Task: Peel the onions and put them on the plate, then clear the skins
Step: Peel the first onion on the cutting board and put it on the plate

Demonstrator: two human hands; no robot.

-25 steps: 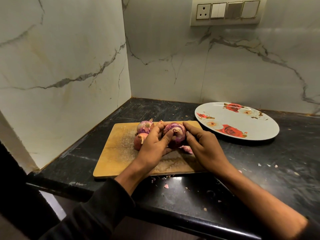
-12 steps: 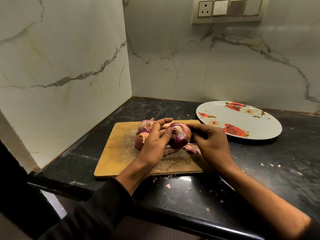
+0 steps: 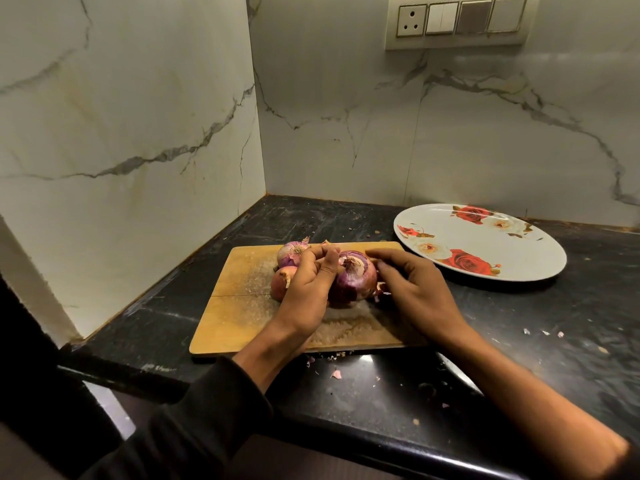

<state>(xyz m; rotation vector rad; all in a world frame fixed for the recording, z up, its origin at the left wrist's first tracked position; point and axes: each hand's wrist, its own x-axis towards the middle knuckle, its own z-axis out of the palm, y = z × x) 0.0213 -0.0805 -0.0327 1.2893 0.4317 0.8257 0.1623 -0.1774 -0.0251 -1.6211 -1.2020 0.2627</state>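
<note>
A: Onion (image 3: 355, 278) sits on the board (image 3: 242, 306), root end up, clamped by the left hand (image 3: 308, 292) — likely to steady it for peeling.

B: Right hand (image 3: 412, 292)?

A: Fingers curled against the onion's far side; whether they pinch skin, I cannot tell. Two more onions (image 3: 289, 268) lie just behind the left hand. Plate (image 3: 519, 268) beyond the right hand — bare, probably kept within reach.

Red onion (image 3: 356, 277) between both hands
</note>
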